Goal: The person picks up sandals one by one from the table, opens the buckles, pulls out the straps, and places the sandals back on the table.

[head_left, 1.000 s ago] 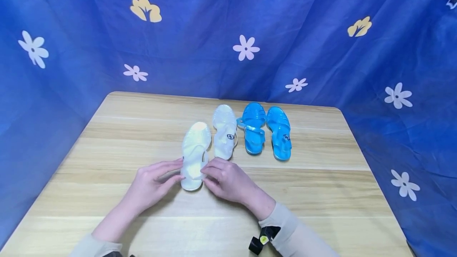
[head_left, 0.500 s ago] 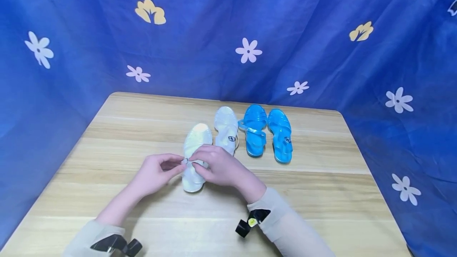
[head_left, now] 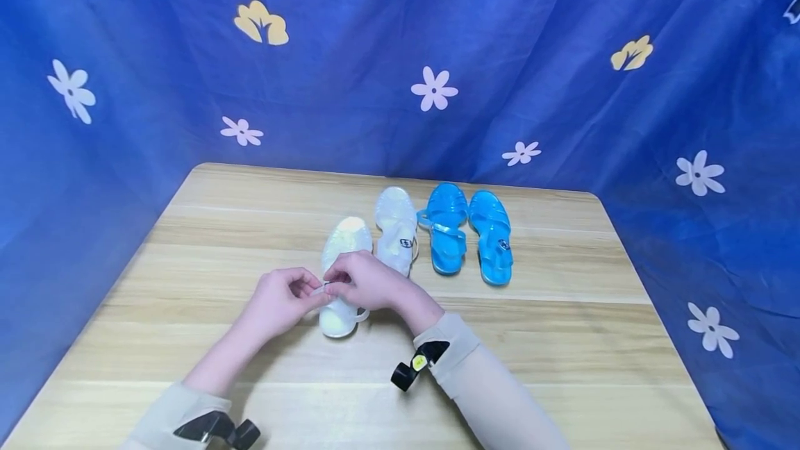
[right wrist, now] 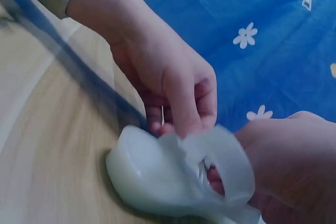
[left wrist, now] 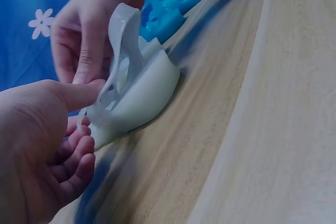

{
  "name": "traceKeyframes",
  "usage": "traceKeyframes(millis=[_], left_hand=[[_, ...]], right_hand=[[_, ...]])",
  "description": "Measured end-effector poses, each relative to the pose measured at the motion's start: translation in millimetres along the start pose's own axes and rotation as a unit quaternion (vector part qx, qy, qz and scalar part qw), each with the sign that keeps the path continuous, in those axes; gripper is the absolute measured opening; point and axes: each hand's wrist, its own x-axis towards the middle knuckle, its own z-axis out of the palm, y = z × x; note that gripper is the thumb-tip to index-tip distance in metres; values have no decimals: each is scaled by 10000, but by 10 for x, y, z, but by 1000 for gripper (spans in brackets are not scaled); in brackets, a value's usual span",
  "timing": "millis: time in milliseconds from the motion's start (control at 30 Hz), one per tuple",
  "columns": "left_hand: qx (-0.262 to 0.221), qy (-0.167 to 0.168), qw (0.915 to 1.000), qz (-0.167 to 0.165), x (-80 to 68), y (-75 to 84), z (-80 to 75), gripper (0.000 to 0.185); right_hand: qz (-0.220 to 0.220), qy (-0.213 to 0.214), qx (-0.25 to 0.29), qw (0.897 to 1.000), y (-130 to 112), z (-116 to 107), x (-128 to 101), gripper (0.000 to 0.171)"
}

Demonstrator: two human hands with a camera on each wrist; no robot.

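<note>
Both hands have drawn in closer over the near white sandal since half a second ago, and the right forearm has swung further left across the worktop [head_left: 562, 339]. Starting from the left, the left hand [head_left: 278, 301] has its thumb and curled fingers [left wrist: 79, 153] closed on the loose end of the sandal's ankle strap [left wrist: 119, 51], which stands up in a soft loop. That white sandal [head_left: 342, 276] lies flat near the middle of the worktop, heel toward the person. It looks like light, bendy jelly plastic: the strap flexes easily, seems smooth and a little slippery, and is best held by pinching the strap end or steadying the heel cup. The right hand [head_left: 362, 282] comes next, its fingers [right wrist: 184, 103] bent and pinching the strap from the other side, touching the left hand's fingertips. Beyond sit the second white sandal [head_left: 396, 228] and, to its right, a pair of blue sandals [head_left: 469, 236], side by side. The buckle itself is hidden between the two hands, so I cannot tell whether it is fastened; both wrist views are blurred.
</note>
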Motion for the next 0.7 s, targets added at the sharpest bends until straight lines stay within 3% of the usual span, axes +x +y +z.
traceKeyframes(millis=[167, 267, 400, 533, 700], left_hand=[[-250, -143, 9992, -270, -34, -18, -23, 30], [-633, -345, 9965, -434, -37, -19, -47, 30], [-1276, -685, 9869, -710, -30, 7, -96, 30], [-1590, -886, 9791, -910, -26, 23, -151, 27], [-1774, -1049, 9732, -1020, -20, 3, -183, 26]], right_hand=[[-94, -163, 264, 9995, 118, 23, -13, 28], [-86, -157, 326, 9993, 126, 25, -11, 28], [95, -173, 361, 9992, 110, 32, -1, 26], [228, -181, 403, 9988, 107, 41, 0, 22], [-89, -188, 211, 9996, 151, 54, -14, 18]])
